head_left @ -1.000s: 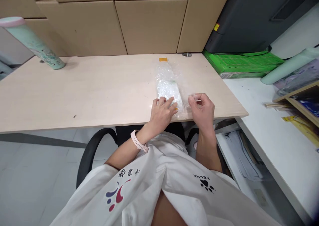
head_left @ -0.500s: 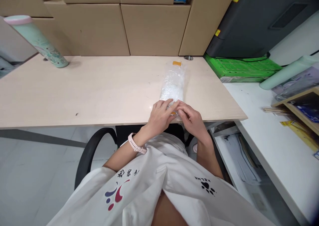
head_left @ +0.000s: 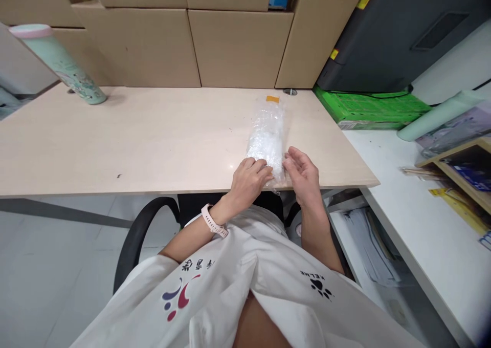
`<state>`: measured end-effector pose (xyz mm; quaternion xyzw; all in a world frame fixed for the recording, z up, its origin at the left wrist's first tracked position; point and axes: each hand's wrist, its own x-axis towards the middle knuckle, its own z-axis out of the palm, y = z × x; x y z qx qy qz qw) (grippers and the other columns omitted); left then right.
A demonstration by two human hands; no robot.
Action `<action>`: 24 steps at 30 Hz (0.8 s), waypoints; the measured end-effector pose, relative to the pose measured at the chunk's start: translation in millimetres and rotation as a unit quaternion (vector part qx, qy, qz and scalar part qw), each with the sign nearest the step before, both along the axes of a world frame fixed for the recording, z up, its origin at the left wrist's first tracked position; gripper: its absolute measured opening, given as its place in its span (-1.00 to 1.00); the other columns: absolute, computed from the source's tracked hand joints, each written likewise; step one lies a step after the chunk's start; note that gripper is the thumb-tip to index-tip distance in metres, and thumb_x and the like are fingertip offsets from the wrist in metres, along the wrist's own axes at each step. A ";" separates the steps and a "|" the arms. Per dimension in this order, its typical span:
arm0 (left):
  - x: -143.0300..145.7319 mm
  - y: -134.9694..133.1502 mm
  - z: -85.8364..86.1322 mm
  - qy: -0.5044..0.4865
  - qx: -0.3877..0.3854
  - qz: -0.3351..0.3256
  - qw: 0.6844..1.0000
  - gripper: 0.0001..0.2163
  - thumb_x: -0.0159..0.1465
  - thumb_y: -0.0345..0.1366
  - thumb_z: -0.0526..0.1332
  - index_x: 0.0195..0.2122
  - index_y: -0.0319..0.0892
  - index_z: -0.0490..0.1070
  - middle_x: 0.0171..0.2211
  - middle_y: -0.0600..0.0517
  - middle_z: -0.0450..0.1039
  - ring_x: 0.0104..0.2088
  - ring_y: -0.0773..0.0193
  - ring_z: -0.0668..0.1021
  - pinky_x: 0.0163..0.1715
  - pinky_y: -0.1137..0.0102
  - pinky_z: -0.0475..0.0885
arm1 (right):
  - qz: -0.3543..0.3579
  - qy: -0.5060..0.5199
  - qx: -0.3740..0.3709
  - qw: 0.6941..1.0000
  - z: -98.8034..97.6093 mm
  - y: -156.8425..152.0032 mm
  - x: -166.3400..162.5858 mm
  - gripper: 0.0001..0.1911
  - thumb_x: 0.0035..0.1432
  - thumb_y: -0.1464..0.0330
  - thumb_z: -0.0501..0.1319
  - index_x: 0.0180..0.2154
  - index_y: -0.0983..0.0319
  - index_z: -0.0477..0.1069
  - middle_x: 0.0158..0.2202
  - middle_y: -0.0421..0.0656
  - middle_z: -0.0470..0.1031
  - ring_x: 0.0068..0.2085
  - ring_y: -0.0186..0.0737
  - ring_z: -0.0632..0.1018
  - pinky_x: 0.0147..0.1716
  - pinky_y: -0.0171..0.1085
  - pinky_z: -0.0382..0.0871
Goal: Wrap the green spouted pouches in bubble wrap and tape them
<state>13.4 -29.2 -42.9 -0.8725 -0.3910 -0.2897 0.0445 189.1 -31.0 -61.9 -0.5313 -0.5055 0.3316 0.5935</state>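
Already folded narrow, the clear crinkly plastic bag (head_left: 267, 133) lies flat — left hand (head_left: 248, 180) pinches its near end, right hand (head_left: 303, 173) loosely curled beside it, near end unfinished.

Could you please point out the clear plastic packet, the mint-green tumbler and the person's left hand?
clear plastic packet (head_left: 266, 133), head view, its middle.
mint-green tumbler (head_left: 61, 66), head view, its side.
left hand (head_left: 249, 179), head view, its back.

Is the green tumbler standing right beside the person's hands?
No. The green tumbler stands at the desk's far left corner, well apart from both hands on the plastic packet.
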 end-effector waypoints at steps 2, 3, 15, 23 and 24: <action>-0.8 -0.6 -0.7 -0.014 0.008 -0.001 1.000 -0.79 0.43 -0.22 0.09 -0.12 -0.15 0.49 -0.13 -0.06 0.52 -0.20 0.16 0.44 -0.22 0.29 0.36 | 0.013 0.011 -0.015 1.000 -0.3 2.6 -0.4 -0.37 0.17 0.00 0.26 0.18 0.16 0.33 0.21 0.07 0.40 0.21 0.02 0.45 0.20 0.10 0.34; -1.2 -1.1 -1.1 -0.018 0.012 -0.001 1.000 -0.79 0.43 -0.23 0.08 -0.13 -0.15 0.49 -0.14 -0.06 0.52 -0.20 0.17 0.44 -0.24 0.30 0.36 | 0.019 0.013 -0.020 1.000 0.0 3.5 -1.1 -0.35 0.18 0.00 0.25 0.20 0.16 0.31 0.20 0.09 0.41 0.21 0.02 0.46 0.22 0.11 0.32; -6.1 -9.8 -7.3 -0.129 0.018 0.037 0.991 -0.81 0.42 -0.24 0.12 -0.17 -0.13 0.52 -0.19 -0.02 0.54 -0.21 0.21 0.45 -0.30 0.35 0.41 | 0.066 0.148 -0.112 0.980 14.9 14.3 -13.0 -0.27 -0.08 0.19 0.41 0.14 0.15 0.31 0.04 -0.02 0.53 0.09 -0.05 0.55 0.10 -0.01 0.44; -12.5 -15.7 -14.0 -0.179 0.009 0.010 0.984 -0.82 0.41 -0.26 0.13 -0.22 -0.10 0.53 -0.18 -0.02 0.53 -0.19 0.21 0.44 -0.33 0.38 0.41 | 0.169 0.161 -0.138 0.963 38.4 22.0 -36.5 -0.48 -0.10 0.14 0.45 -0.13 0.21 0.40 -0.22 -0.15 0.59 -0.22 -0.15 0.59 -0.18 -0.20 0.49; -14.5 -17.1 -13.1 -0.179 -0.002 0.002 0.984 -0.82 0.41 -0.26 0.13 -0.23 -0.10 0.53 -0.17 -0.02 0.53 -0.18 0.20 0.44 -0.34 0.37 0.42 | 0.156 0.157 -0.119 0.968 37.5 20.8 -41.8 -0.48 -0.08 0.13 0.45 -0.12 0.20 0.39 -0.20 -0.16 0.58 -0.21 -0.15 0.58 -0.18 -0.21 0.49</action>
